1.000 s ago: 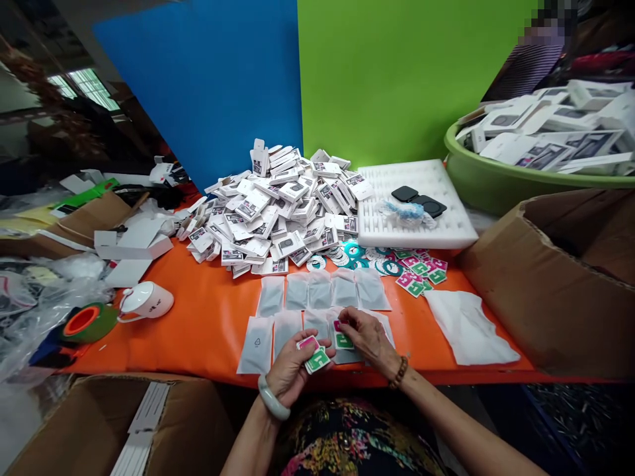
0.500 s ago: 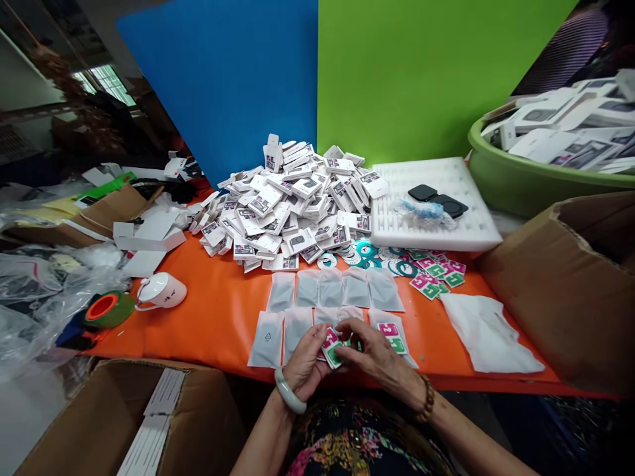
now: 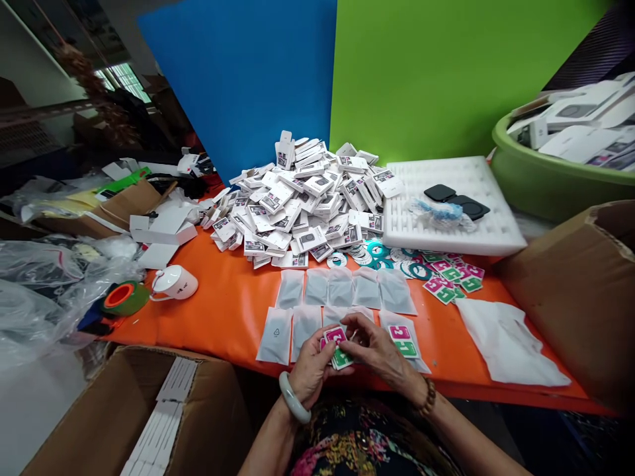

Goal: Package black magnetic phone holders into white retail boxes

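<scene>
My left hand (image 3: pixel 313 367) is closed round a small stack of pink-and-green wipe packets (image 3: pixel 339 349), marked with numbers. Over the stack's right edge, my right hand (image 3: pixel 380 350) has its thumb and bent fingers on the packets; how many it grips I cannot tell. Frosted pouches (image 3: pixel 275 336) with dark flat contents lie in two rows in front of and beneath my hands. One wipe packet (image 3: pixel 403 340) rests on the pouch at the right end of the near row. More loose wipe packets (image 3: pixel 449 277) are heaped beyond, to the right.
Behind the pouches rises a pile of small white boxes (image 3: pixel 297 198), with round stickers (image 3: pixel 377 251) beside it. A white foam tray (image 3: pixel 411 228) holds dark square devices (image 3: pixel 469 206). Around me are a lidded mug (image 3: pixel 178 283), cartons (image 3: pixel 213 396), a green tub (image 3: pixel 540 175) and white bags (image 3: pixel 510 340).
The view has shifted, so the table's things appear further right. My hands stay together at the packet stack, which is now turned more upright with its pink top showing more.
</scene>
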`<state>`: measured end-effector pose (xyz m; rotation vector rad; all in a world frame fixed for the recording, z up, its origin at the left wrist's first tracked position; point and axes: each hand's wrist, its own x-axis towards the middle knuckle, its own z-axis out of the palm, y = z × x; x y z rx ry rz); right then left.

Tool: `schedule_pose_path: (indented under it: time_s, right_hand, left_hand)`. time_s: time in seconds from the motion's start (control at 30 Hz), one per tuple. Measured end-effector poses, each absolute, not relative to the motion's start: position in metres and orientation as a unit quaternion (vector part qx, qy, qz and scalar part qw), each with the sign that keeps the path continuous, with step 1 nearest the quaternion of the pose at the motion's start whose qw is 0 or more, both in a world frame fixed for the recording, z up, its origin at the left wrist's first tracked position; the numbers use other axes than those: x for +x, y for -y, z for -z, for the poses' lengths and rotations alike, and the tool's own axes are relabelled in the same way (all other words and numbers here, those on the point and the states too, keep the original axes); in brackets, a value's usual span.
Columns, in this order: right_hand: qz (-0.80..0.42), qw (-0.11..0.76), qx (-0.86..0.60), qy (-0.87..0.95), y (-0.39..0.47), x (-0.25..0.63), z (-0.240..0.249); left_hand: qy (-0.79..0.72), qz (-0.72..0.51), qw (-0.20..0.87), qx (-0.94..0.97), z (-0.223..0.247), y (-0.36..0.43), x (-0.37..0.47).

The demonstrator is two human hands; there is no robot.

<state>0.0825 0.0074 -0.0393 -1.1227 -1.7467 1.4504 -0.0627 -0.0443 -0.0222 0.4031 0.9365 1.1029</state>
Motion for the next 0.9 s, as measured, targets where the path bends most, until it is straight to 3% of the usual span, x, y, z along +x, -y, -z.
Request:
schedule_pose_path:
  time_s: [0.33, 0.53, 0.7, 0.9]
  right_hand:
    - [-0.388, 0.314, -0.418, 0.759, 0.003, 0.074, 0.044]
    - [-0.438, 0.347, -0.442, 0.702, 0.001, 0.071, 0.039]
    - [-0.534, 0.304, -0.442, 0.653, -0.027, 0.085, 0.032]
    - [-0.469, 0.219, -0.428, 0.741, -0.044, 0.081, 0.048]
  left_hand:
    - [-0.443, -0.512, 0.714, 0.178, 0.025, 0.045, -0.068]
    - [-0.487, -0.516, 0.681, 0.181, 0.031, 0.041, -0.068]
    - [-0.56, -0.51, 0.619, 0.207, 0.041, 0.042, -0.083]
    - [-0.57, -0.521, 0.606, 0.191, 0.034, 0.048, -0.1]
